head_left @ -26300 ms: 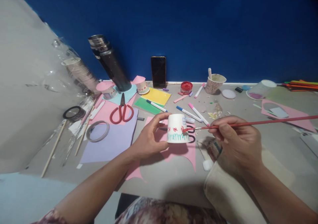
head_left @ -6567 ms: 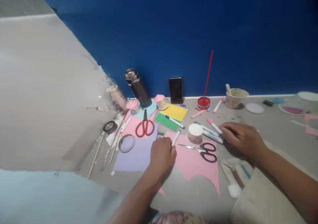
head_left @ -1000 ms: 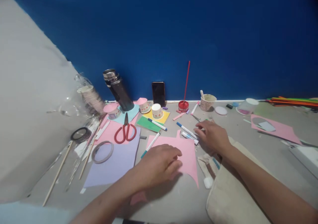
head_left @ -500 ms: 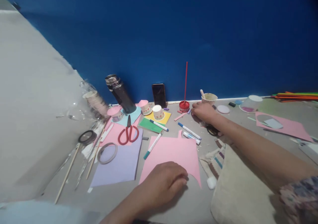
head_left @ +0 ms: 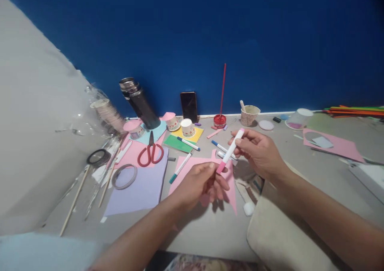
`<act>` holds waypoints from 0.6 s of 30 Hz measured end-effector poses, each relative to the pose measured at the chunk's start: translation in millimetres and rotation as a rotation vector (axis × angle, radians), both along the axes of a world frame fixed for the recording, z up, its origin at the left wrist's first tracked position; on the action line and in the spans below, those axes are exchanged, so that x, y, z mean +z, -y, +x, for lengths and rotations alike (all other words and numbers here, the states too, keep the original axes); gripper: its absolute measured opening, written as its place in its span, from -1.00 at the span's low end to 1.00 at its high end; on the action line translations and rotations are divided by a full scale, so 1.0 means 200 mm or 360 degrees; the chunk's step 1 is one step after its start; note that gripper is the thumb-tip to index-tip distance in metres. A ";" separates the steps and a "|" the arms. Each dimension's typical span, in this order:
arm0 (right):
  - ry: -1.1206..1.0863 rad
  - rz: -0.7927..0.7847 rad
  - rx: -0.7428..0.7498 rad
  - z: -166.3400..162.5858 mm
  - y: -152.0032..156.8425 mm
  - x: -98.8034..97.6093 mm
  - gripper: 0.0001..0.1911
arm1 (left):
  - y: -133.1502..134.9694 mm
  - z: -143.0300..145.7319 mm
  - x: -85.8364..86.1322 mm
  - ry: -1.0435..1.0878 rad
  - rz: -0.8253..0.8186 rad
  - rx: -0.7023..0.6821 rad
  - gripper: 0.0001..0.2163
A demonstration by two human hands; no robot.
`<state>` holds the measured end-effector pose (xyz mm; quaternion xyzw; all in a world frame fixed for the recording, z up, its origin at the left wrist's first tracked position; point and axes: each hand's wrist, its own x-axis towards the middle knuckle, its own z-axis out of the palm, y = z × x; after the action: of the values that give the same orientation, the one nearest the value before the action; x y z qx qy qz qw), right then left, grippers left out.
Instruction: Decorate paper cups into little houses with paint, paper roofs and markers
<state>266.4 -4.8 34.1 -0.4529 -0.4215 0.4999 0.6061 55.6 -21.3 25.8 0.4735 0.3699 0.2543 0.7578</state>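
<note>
A white marker with a pink cap [head_left: 232, 151] is held slanting above the table. My right hand [head_left: 259, 153] pinches its white barrel between thumb and fingers. At the lower end, the thumb and forefinger of my left hand [head_left: 201, 183] close on the pink cap, while its other fingers hang loosely curled. A small rounded pink patch shows just under those fingers; whether they hold it I cannot tell. Beneath both hands lies a cut sheet of pink paper [head_left: 192, 163]. A teal-capped marker [head_left: 180, 168] and a blue-capped marker [head_left: 220, 147] rest on or beside it.
Red-handled scissors [head_left: 151, 153] and a tape roll [head_left: 124, 177] lie on paper to the left. Behind stand a dark flask [head_left: 141, 107], a phone [head_left: 189, 106], small paper cups [head_left: 187, 128] and a red pot with a stick [head_left: 220, 121]. A beige cloth bag [head_left: 279, 219] lies at right.
My right hand has come back from beside the paper cup at the rear, bringing the pink-capped marker. My left hand has lifted off the pink sheet and met the cap.
</note>
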 end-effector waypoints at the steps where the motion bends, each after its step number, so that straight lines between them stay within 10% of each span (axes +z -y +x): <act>1: -0.0064 -0.0064 -0.0039 0.00 0.03 -0.02 -0.56 | -0.01 0.02 0.00 0.0004 -0.0022 -0.0057 -0.47; 12: -0.0016 -0.0306 0.0214 -0.05 0.19 -0.25 -0.48 | 0.00 0.12 -0.02 -0.0409 0.0281 -0.0118 -0.59; 18: -0.0530 -0.0059 -0.0487 0.16 0.07 -0.18 -0.49 | 0.00 0.03 -0.07 -0.0733 0.0465 -0.0264 -0.54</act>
<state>299.0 -18.6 -2.7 -0.4338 -0.2328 0.4775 0.7277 61.3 -21.0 11.1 0.6516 0.4517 0.1277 0.5959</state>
